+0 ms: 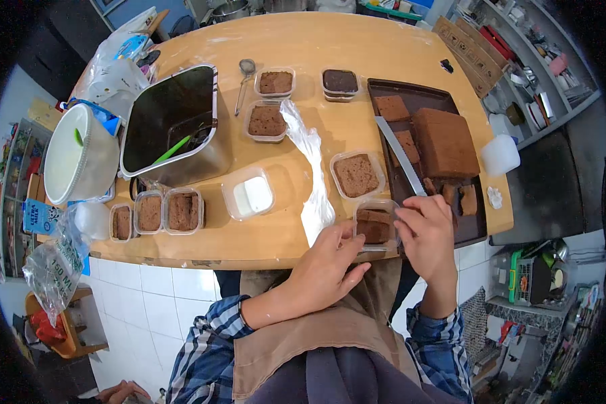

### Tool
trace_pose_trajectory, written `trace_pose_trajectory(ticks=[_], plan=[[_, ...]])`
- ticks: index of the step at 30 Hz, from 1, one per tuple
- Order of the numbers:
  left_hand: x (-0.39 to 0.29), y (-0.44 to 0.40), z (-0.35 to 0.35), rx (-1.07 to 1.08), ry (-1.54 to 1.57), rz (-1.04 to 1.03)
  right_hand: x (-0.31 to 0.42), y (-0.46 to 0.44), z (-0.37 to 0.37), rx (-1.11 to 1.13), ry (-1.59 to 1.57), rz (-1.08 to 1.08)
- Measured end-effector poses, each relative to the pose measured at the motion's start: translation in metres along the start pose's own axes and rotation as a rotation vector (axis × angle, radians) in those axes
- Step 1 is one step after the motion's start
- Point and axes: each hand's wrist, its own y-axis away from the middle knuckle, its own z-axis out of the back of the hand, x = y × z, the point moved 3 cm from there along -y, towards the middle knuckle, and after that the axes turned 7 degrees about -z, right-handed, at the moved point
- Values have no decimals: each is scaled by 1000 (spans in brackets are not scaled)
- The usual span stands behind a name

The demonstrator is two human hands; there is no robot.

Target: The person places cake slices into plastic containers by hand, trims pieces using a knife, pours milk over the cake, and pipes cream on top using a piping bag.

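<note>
A clear square plastic tub (364, 249) with brown cake pieces (374, 227) inside stands at the table's front edge, between my two hands. My left hand (323, 271) reaches over its left side, fingertips at the cake and the thumb held apart. At the right wall, the fingers of my right hand (427, 232) are pinched together; whatever may be between them is hidden. Just behind sits another tub filled with cake (357, 175). On the right, a dark baking tray (475, 225) bears a large cake block (446, 143), cut pieces and a long serrated knife (400, 155).
A white piping bag (311, 172) lies left of my hands, near a tub of white cream (253, 196). Several cake-filled tubs (184, 209) stand around. Farther left are a deep metal container (202, 151) with a green-handled tool and a white bucket (64, 165). A small strainer (247, 67) lies behind.
</note>
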Motion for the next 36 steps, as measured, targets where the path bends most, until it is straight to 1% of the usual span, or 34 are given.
trace_pose_trajectory(ticks=[6,12,18,21,27,36], plan=[[-5,-8,-1,-10,-63,-22,-1,-1,-9,70,48,-35],[-3,-6,-4,1,-82,-23,0,-3,-26,186,48,-19],[-1,-4,-5,-2,-49,1,1,-8,-23,154,-62,-40],[0,-4,-7,7,-34,4,1,-11,-23,72,-108,-2],[1,-2,-8,19,-14,19,-4,-12,-30,39,-78,10],[1,-2,-7,31,-10,27,-3,-8,-20,68,-23,25]])
